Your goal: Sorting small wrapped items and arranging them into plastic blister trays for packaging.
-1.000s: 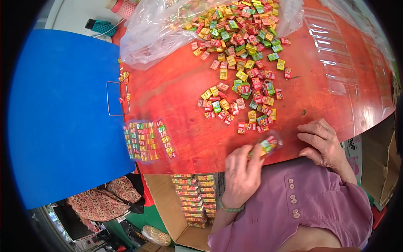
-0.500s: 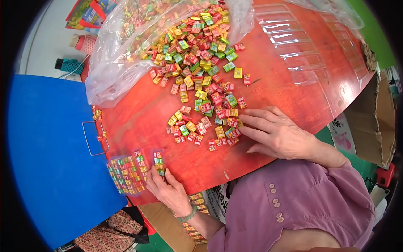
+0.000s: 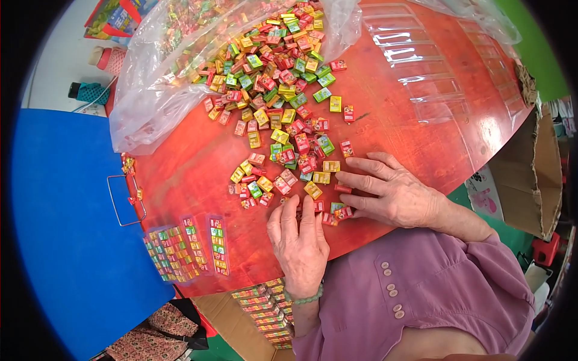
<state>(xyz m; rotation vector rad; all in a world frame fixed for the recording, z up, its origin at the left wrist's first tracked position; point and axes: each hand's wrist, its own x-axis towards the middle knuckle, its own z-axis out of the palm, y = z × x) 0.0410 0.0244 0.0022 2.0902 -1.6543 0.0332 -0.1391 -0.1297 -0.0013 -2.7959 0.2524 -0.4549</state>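
Small candy-sized boxes (image 3: pixel 265 84) in red, yellow and green lie in a loose pile spreading toward me. My left hand (image 3: pixel 301 243), with a green bead bracelet at the wrist, rests over the near boxes. Its fingers are stretched forward and partly cover a few of them. My right hand (image 3: pixel 394 192) lies to the right, fingers spread, their tips against red and yellow boxes (image 3: pixel 342 212). Neither hand visibly grips anything. At the left, a clear strip tray (image 3: pixel 218 245) filled with boxes lies beside several more filled trays (image 3: pixel 174 253).
A clear plastic bag (image 3: pixel 144 102) holds more boxes at the far left. Empty clear trays (image 3: pixel 415 60) lie at the far right of the red table (image 3: pixel 385 132). Below the near edge stands a carton (image 3: pixel 226 313) with filled trays. A blue board (image 3: pixel 66 216) borders the left.
My left hand has left the strip tray and moved right to the near boxes. The strip tray now lies uncovered. My right hand stays near the same boxes.
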